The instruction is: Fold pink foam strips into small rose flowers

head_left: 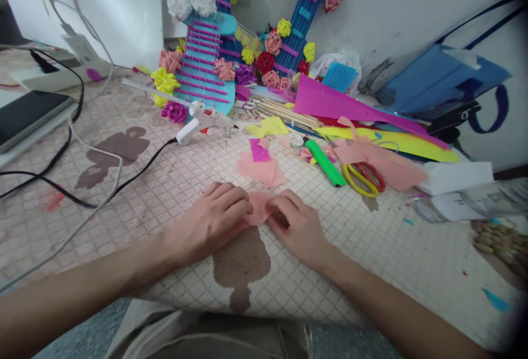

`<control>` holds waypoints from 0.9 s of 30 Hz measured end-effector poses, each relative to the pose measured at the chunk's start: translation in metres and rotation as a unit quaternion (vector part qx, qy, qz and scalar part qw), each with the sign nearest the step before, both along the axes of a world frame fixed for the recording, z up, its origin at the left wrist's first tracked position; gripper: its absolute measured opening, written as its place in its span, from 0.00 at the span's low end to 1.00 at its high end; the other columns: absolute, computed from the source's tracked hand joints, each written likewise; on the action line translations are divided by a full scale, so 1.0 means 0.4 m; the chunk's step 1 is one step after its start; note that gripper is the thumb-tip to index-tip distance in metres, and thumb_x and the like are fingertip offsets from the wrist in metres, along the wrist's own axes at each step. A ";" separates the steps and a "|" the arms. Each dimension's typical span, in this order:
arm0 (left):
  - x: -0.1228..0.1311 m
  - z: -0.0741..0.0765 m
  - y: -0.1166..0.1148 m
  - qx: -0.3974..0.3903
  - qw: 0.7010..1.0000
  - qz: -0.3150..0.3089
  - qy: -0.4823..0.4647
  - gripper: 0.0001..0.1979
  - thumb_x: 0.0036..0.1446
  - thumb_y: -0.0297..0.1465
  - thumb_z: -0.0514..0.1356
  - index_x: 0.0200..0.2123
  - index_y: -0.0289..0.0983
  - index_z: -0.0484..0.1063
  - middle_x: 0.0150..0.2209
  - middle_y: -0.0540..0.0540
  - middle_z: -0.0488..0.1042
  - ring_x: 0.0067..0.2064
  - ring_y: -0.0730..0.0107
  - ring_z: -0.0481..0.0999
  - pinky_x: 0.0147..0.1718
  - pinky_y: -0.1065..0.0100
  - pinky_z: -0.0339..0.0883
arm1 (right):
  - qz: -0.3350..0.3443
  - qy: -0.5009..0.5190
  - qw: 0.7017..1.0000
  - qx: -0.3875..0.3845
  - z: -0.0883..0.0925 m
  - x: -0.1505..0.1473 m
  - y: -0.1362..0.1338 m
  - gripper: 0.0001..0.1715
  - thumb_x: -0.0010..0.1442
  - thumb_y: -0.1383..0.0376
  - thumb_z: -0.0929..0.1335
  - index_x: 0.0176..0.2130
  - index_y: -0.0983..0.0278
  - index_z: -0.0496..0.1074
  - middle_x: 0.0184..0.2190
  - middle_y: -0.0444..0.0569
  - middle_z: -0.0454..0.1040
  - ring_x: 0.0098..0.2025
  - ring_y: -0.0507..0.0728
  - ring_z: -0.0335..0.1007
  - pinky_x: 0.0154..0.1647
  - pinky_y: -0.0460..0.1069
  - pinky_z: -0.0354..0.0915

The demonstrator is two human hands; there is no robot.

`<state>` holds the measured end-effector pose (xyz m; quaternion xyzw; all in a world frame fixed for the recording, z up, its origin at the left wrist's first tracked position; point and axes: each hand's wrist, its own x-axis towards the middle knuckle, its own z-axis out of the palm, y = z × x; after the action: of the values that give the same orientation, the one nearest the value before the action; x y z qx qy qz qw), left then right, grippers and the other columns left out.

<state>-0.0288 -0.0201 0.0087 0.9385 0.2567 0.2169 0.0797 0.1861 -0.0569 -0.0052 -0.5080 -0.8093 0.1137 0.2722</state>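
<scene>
Between my hands, just above the tabletop, is a small piece of pink crepe paper (259,208). My left hand (220,213) has its fingers curled over the paper's left side. My right hand (295,224) pinches the right edge between thumb and fingers. Right behind them lie more pink paper pieces (259,169), with a small magenta square (259,150) on top. A white hot glue gun (202,122) with a glue stick in its back rests farther off to the left.
Yellow-and-red-handled scissors (361,179) and a green cutter (324,162) lie right of centre. Ladder-like decorated crafts with paper roses (202,67) lean at the back. Wooden sticks (284,112) and coloured sheets (363,109) lie behind. Cables (119,188) cross the left side near a phone (33,117).
</scene>
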 end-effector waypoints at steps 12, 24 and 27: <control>-0.007 -0.025 0.003 -0.063 0.996 0.056 -0.023 0.05 0.63 0.27 0.54 0.36 0.36 0.70 0.38 0.46 0.72 0.41 0.63 0.68 0.41 0.60 0.61 | 0.050 0.013 0.998 -0.017 -0.001 0.011 -0.001 0.05 0.64 0.68 0.63 0.38 0.62 0.69 0.40 0.48 0.70 0.42 0.53 0.70 0.40 0.48 0.67; -0.002 -0.042 0.016 -0.106 0.988 0.079 -0.082 0.03 0.60 0.25 0.56 0.36 0.36 0.69 0.37 0.47 0.72 0.40 0.65 0.70 0.41 0.61 0.63 | 0.035 0.028 0.999 -0.017 -0.001 0.005 0.006 0.05 0.60 0.67 0.67 0.40 0.62 0.69 0.39 0.48 0.71 0.40 0.54 0.70 0.33 0.47 0.65; -0.002 -0.041 0.017 -0.108 0.987 0.077 -0.090 0.02 0.59 0.25 0.57 0.35 0.36 0.69 0.36 0.47 0.72 0.40 0.65 0.70 0.41 0.61 0.64 | 0.042 0.012 0.999 -0.007 -0.001 0.005 0.008 0.05 0.62 0.68 0.64 0.39 0.62 0.70 0.40 0.48 0.71 0.41 0.54 0.70 0.37 0.48 0.66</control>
<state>-0.0298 -0.0132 -0.0076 0.8785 0.3419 0.2768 0.1866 0.1879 -0.0539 -0.0057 -0.4744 -0.8254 0.1371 0.2737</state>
